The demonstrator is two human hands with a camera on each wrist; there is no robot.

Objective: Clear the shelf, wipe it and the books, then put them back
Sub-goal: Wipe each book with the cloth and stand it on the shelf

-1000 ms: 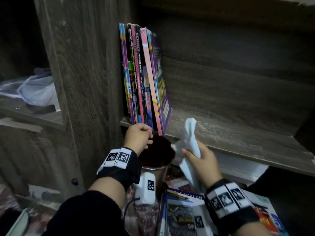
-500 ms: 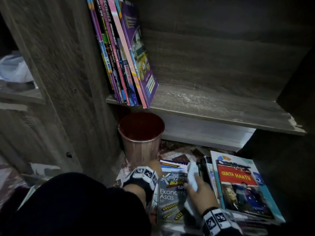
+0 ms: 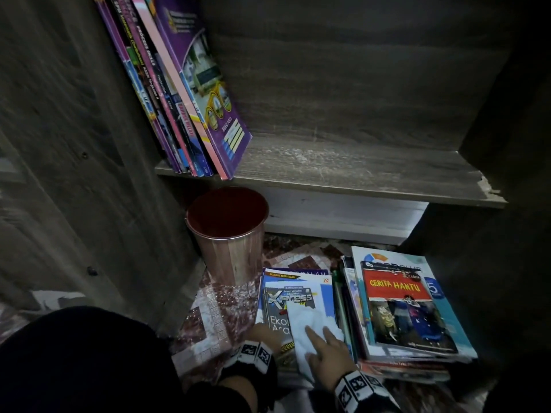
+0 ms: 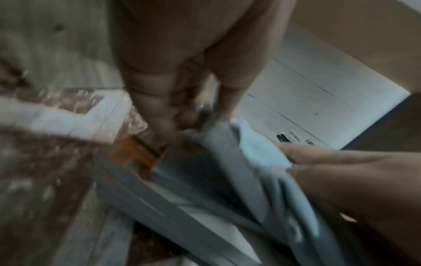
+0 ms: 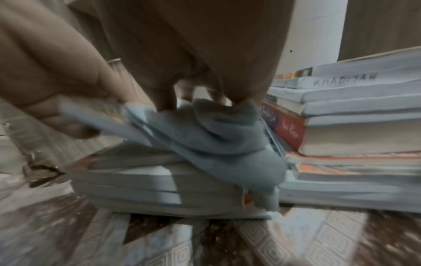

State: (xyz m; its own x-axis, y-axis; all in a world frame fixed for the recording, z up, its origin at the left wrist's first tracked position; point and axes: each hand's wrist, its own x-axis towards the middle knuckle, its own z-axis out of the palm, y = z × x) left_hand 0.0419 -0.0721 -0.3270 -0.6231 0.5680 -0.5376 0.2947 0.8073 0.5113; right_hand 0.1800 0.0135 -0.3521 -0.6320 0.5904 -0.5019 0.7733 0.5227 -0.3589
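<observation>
The right hand (image 3: pixel 328 351) lies on a white cloth (image 3: pixel 310 326), fingers straight, pressing it flat onto the top book (image 3: pixel 293 305) of the left pile on the floor; the left hand (image 3: pixel 264 333) is at that book's near left corner, and the blurred wrist view suggests curled fingers at its edge, though I cannot tell for certain; a taller pile of books (image 3: pixel 402 308) stands just beside on the right; a few books (image 3: pixel 179 93) lean at the left end of the shelf (image 3: pixel 357 171); a pink bin (image 3: pixel 228 234) stands on the patterned floor (image 3: pixel 208 317) below
</observation>
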